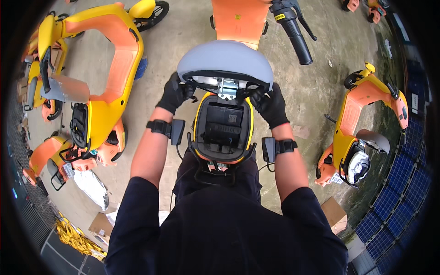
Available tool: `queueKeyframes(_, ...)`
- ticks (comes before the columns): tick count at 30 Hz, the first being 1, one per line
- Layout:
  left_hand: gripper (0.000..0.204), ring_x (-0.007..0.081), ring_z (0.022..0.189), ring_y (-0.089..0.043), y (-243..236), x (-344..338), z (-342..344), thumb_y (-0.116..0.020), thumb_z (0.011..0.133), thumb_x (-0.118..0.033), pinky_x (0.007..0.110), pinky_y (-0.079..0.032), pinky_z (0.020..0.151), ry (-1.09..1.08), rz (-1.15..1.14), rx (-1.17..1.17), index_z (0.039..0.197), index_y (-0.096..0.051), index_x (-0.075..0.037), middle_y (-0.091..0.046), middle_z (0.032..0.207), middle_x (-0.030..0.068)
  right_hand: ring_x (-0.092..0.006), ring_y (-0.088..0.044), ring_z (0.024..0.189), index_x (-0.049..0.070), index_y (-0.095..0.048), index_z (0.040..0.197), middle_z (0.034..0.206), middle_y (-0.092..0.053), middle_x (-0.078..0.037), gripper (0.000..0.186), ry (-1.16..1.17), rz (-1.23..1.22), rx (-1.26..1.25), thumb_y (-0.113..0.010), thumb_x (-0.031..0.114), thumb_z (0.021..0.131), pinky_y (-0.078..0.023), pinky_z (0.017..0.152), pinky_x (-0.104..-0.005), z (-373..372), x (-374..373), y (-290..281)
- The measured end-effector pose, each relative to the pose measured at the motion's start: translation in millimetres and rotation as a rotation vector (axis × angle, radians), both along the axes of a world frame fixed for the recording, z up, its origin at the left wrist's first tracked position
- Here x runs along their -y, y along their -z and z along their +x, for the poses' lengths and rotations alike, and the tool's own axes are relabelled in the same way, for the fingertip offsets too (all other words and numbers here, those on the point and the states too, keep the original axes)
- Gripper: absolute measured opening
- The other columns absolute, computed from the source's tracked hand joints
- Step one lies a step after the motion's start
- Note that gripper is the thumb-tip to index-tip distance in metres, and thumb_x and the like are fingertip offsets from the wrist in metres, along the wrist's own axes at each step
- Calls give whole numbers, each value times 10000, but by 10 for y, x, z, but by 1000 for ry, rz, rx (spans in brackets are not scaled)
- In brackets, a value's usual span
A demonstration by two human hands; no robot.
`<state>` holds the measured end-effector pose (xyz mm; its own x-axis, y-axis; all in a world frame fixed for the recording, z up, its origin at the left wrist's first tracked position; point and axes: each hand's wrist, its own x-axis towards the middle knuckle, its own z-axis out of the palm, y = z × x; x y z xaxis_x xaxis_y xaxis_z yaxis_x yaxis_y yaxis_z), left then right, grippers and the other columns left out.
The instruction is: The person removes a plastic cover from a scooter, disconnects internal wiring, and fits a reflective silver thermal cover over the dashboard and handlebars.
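A grey scooter seat (224,58) is tilted up in front of me, its black underside edge and metal bracket (228,88) facing me. My left hand (174,95), in a black glove, is closed at the seat's left edge. At the right edge my right hand (271,106), gloved alike, has its fingers curled around the rim; some fingertips are hidden under the seat. Below lies the open storage compartment (222,130) of an orange and yellow scooter (238,20), with a dark block inside. Each wrist carries a strapped black device with a cable.
The scooter's handlebar grip (300,49) reaches out at the upper right. An orange and yellow scooter (120,82) stands to the left, another (348,123) to the right. Cardboard (333,211) lies on the concrete floor, and blue grid panels (389,192) line the right side.
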<state>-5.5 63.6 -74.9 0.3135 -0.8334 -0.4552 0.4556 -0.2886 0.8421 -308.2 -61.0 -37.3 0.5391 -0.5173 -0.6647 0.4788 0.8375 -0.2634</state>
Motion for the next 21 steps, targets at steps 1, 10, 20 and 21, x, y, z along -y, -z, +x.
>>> queueKeyframes(1, 218, 140, 619, -547, -11, -110, -61, -467, 854, -129, 278, -480, 535, -210, 212, -467, 1056, -483, -47, -588, 886, 103, -273, -567, 828, 36, -482, 1006, 928, -555, -178, 385, 35, 10, -177, -430, 398, 884, -479, 777, -395, -63, -82, 37)
queueKeyframes(10, 682, 109, 565, -528, -239, -139, -743, -636, 781, -260, 224, -435, 483, -280, 187, 3, 1291, -282, 23, -555, 956, 72, -169, -570, 781, 86, -545, 1046, 895, -567, -58, 223, -206, -655, -370, -548, 164, 838, -487, 669, -277, 306, -348, 205)
queueKeyframes(20, 222, 79, 452, -447, -522, -95, -839, -521, 850, -261, 199, -351, 403, -47, 185, -46, 867, -607, -56, -514, 642, 4, -215, -560, 576, 37, -553, 793, 622, -555, -98, 210, -115, -538, -338, -543, 247, 807, -448, 530, -328, 493, -59, 684)
queueKeyframes(21, 218, 71, 456, -447, -644, -80, -866, -505, 862, -247, 191, -349, 405, -14, 103, -140, 895, -613, -60, -519, 657, 0, -200, -559, 563, 27, -567, 796, 612, -555, -102, 243, -15, -74, -54, -547, 269, 810, -443, 516, -329, 383, -85, 638)
